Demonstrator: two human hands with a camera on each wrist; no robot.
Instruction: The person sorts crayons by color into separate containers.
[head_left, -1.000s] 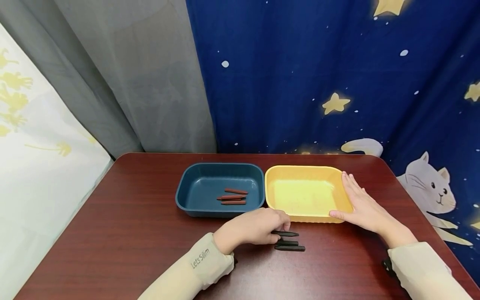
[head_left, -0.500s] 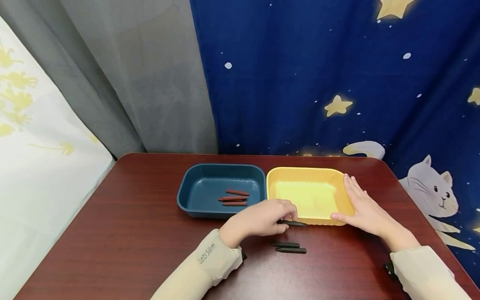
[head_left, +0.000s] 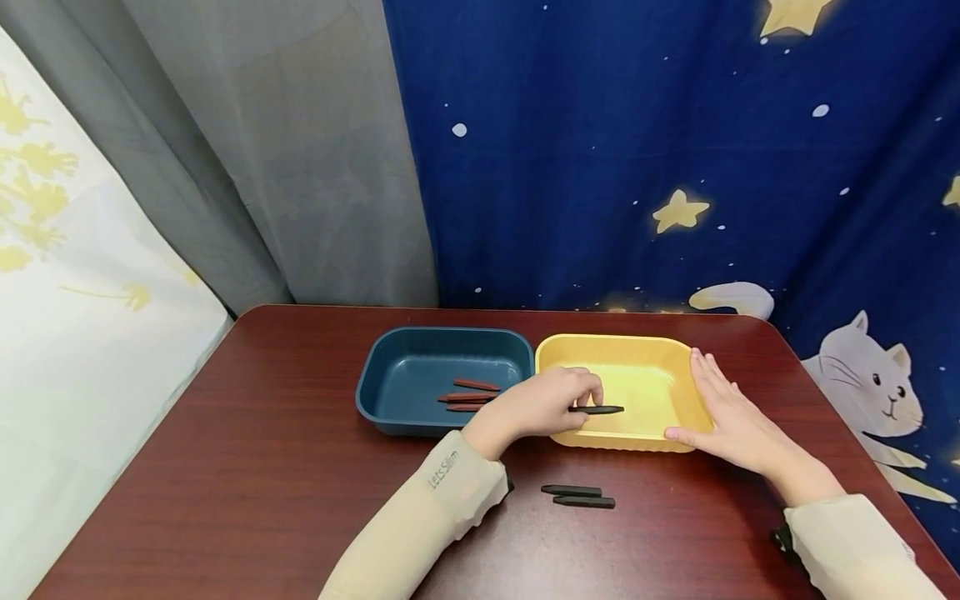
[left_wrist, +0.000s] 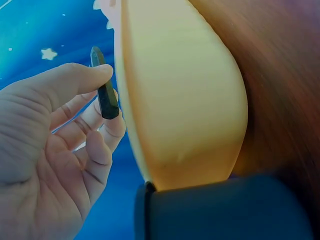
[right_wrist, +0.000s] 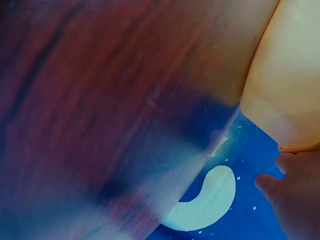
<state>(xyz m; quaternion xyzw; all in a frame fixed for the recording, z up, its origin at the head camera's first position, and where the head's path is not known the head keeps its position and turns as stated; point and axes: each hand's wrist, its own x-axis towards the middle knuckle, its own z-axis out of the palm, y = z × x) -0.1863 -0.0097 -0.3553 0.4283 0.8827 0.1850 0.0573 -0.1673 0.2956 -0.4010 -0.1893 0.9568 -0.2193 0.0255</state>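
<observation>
My left hand (head_left: 542,404) pinches a black crayon (head_left: 606,410) between thumb and fingers, above the near left part of the yellow tray (head_left: 637,442). In the left wrist view the crayon (left_wrist: 105,90) shows flat sides and a tapered tip, apart from the tray wall (left_wrist: 185,95). My right hand (head_left: 738,425) rests on the tray's right rim, its fingers straight and thumb towards the front corner. Two more black crayons (head_left: 583,502) lie side by side on the table in front of the tray.
A dark blue tray (head_left: 408,427) stands against the yellow one's left side, holding several reddish-brown crayons (head_left: 468,397). Both trays sit towards the back of the brown table (head_left: 262,467). Curtains (head_left: 600,167) hang behind it.
My left hand has picked up one of the black crayons from the table and carried it up and forward over the yellow tray. My right hand has stayed on the rim.
</observation>
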